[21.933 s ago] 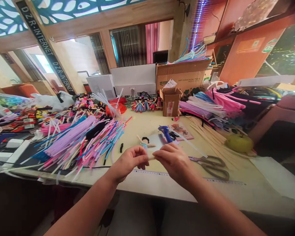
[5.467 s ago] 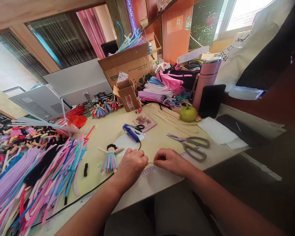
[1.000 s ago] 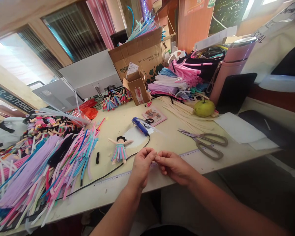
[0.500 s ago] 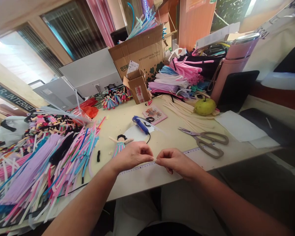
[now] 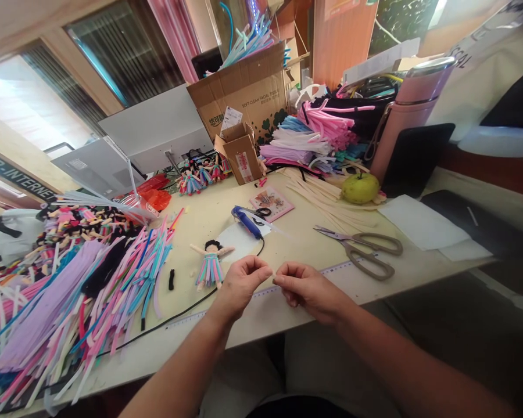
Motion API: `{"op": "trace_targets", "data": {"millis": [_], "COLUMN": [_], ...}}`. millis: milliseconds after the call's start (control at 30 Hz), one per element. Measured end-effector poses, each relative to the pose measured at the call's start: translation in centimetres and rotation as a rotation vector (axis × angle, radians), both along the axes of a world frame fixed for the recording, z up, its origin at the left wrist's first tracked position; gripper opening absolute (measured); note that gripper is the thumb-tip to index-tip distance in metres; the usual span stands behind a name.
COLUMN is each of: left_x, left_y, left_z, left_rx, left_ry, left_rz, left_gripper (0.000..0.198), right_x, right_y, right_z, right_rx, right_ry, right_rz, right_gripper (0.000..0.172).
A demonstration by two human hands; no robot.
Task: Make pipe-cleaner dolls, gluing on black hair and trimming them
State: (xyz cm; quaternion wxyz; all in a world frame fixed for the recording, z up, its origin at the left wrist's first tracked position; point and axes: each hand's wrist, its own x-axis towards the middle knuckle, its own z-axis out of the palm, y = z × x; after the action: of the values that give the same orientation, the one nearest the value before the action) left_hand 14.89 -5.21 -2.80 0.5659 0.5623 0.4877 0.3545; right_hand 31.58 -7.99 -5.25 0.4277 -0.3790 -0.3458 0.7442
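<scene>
My left hand (image 5: pixel 245 280) and my right hand (image 5: pixel 307 285) meet over the front edge of the table, each with thumb and forefinger pinched. Whatever lies between the fingertips is too small to make out. Left of my left hand a small doll (image 5: pixel 210 266) with black curly hair and a striped pink, blue and lilac skirt lies on its back. A blue hot glue gun (image 5: pixel 247 223) rests just beyond my hands on a white sheet. Beneath the hands runs a clear ruler (image 5: pixel 265 292). Grey-handled scissors (image 5: pixel 366 247) lie to the right, blades slightly apart.
Pipe cleaners (image 5: pixel 126 278) are heaped at left, with more bundles (image 5: pixel 305 139) at the back. A green fruit (image 5: pixel 359 187), a pink flask (image 5: pixel 407 116) and a small carton (image 5: pixel 240 155) stand around. A black cord (image 5: pixel 187 310) crosses the front left.
My left hand has turned and drawn back a little, so the whole doll and the cord now show. The fingertips of both hands stay close together. The view has shifted slightly.
</scene>
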Motion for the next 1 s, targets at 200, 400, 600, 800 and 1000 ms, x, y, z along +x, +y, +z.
{"op": "trace_targets", "data": {"millis": [200,400,600,800,1000], "left_x": [3.2,2.2,-1.1,-1.6,-2.1], "left_y": [-2.3,-2.1,-0.2,0.0,0.1], "left_z": [-2.0,-1.5,0.5,1.7,2.2], "left_rx": [-0.180,-0.263,-0.186,-0.080,-0.108], "left_ry": [-0.400,-0.376,-0.049,0.148,0.121], "left_rz": [0.297,0.222,-0.014,-0.152,-0.200], "left_gripper": [0.030,0.030,0.030,0.023,0.031], "right_x": [-1.0,-0.2,0.0,0.0,0.1], "right_y": [-0.3,0.1,0.1,-0.3,0.1], "right_z": [-0.9,-0.6,-0.1,0.2,-1.0], "right_rx": [-0.079,-0.094,-0.125,-0.117,-0.078], "right_ry": [0.154,0.142,0.100,0.032,-0.033], "right_rz": [-0.037,0.012,0.046,0.111,0.180], "right_gripper": [0.039,0.036,0.033,0.032,0.033]}}
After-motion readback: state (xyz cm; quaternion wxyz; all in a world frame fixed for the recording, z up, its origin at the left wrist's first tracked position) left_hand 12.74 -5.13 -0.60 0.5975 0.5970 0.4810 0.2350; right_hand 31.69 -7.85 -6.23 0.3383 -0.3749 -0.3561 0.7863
